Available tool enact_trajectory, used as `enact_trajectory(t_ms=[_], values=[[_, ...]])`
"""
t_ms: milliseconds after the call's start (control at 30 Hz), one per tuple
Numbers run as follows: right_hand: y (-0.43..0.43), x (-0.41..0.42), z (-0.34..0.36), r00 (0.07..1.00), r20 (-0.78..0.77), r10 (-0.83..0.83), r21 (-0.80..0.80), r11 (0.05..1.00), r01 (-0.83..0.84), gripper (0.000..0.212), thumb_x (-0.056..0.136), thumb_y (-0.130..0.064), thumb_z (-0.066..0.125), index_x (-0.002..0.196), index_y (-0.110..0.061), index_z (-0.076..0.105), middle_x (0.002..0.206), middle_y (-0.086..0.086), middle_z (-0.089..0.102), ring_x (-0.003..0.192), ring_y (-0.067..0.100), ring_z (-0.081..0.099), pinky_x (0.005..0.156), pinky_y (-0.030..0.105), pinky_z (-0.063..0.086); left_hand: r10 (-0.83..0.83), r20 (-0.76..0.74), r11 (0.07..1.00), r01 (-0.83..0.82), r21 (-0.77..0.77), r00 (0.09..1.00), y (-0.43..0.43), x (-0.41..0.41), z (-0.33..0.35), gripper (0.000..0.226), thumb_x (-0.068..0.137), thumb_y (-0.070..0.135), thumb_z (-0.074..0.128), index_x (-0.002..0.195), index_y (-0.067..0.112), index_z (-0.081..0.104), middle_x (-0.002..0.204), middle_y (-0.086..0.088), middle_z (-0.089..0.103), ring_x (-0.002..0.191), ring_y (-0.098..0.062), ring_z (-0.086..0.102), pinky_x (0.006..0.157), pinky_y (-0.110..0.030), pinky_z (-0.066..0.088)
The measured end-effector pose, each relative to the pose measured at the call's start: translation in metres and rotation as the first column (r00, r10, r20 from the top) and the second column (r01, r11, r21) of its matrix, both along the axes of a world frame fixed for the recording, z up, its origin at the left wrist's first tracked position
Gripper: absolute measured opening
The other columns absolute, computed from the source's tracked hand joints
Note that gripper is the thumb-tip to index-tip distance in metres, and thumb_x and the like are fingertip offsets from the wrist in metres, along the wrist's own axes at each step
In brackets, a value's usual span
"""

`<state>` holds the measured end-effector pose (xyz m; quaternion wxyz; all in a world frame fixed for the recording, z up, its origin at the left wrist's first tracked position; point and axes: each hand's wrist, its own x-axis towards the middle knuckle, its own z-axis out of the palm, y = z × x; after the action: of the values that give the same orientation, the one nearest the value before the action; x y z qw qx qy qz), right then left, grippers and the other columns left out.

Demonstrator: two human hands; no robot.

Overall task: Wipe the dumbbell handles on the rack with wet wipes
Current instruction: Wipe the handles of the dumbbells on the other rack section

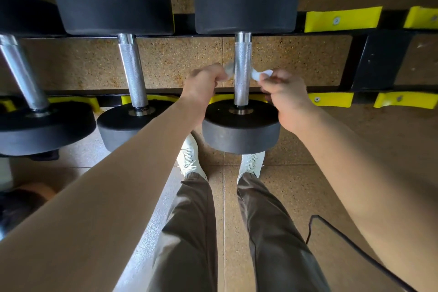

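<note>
Far-left chrome handle [21, 71] and middle chrome knurled handle [132, 71], both on black rubber-headed dumbbells on the black-and-yellow rack [379, 54]: no wipe on either, and I can't tell if they're done (no wet sheen to go by). Left hand [203, 82] has its fingers curled, pinching one end of the white wet wipe [258, 74], which looks looped behind the third chrome handle [242, 54] approx mid-shaft. Right hand [284, 92] pinches the other end. So this handle is mid-wipe, prob. shoeshine-style. Right of it the yellow plastic cradles [341, 19] sit w/o dumbbells, so it's likely the last handle in this row.
</note>
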<state>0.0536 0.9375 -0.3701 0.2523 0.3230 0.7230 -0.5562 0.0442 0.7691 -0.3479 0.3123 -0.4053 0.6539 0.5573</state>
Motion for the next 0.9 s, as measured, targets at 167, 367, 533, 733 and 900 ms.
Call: enact_trajectory(t_ms=[167, 367, 533, 733, 900], values=[[-0.002, -0.006, -0.001, 0.967, 0.007, 0.255, 0.178, 0.951, -0.252, 0.025, 0.094, -0.022, 0.067, 0.071, -0.017, 0.059, 0.073, -0.003, 0.056, 0.066, 0.007, 0.049, 0.058, 0.021, 0.038, -0.194, -0.022, 0.978, 0.192, -0.078, 0.981, -0.003, 0.010, -0.002, 0.023, 0.082, 0.009, 0.061, 0.061, 0.013, 0.053, 0.073, -0.001, 0.050, 0.073, -0.018, 0.046, 0.068, -0.031, 0.036], [0.039, 0.011, 0.007, 0.794, 0.203, 0.573, 0.276, 0.745, -0.608, 0.024, 0.092, -0.027, 0.069, 0.070, -0.025, 0.061, 0.069, -0.011, 0.055, 0.064, 0.004, 0.049, 0.052, 0.021, 0.031, -0.356, 0.073, 0.924, 0.362, -0.121, 0.932, 0.004, 0.021, -0.003, 0.018, 0.081, 0.033, 0.057, 0.071, 0.019, 0.061, 0.092, -0.009, 0.064, 0.094, -0.029, 0.058, 0.081, -0.038, 0.046], [0.015, 0.007, -0.006, 0.762, 0.170, 0.625, 0.240, 0.724, -0.647, 0.013, 0.087, -0.033, 0.075, 0.080, -0.023, 0.072, 0.078, -0.006, 0.064, 0.072, 0.010, 0.057, 0.057, 0.023, 0.035, -0.345, 0.050, 0.925, 0.349, -0.149, 0.937, -0.009, 0.033, 0.008, 0.024, 0.085, 0.026, 0.051, 0.067, 0.012, 0.046, 0.079, -0.012, 0.047, 0.087, -0.028, 0.036, 0.072, -0.040, 0.031], [0.024, 0.000, -0.004, 0.663, 0.247, 0.707, 0.233, 0.621, -0.749, 0.010, 0.089, -0.028, 0.072, 0.088, -0.018, 0.074, 0.094, 0.001, 0.069, 0.089, 0.019, 0.061, 0.070, 0.029, 0.039, -0.364, 0.041, 0.922, 0.367, -0.122, 0.930, 0.000, 0.039, 0.015, 0.023, 0.068, 0.042, 0.049, 0.061, 0.022, 0.055, 0.092, -0.012, 0.057, 0.104, -0.039, 0.053, 0.093, -0.049, 0.043], [0.049, 0.007, 0.018, 0.679, 0.164, 0.716, 0.268, 0.630, -0.729, 0.012, 0.086, -0.025, 0.075, 0.093, -0.015, 0.078, 0.078, -0.004, 0.067, 0.077, 0.018, 0.060, 0.065, 0.030, 0.042, -0.368, 0.068, 0.922, 0.374, -0.102, 0.927, 0.004, 0.038, 0.009, 0.021, 0.051, 0.052, 0.053, 0.051, 0.032, 0.063, 0.102, -0.018, 0.064, 0.119, -0.042, 0.055, 0.106, -0.058, 0.042]])
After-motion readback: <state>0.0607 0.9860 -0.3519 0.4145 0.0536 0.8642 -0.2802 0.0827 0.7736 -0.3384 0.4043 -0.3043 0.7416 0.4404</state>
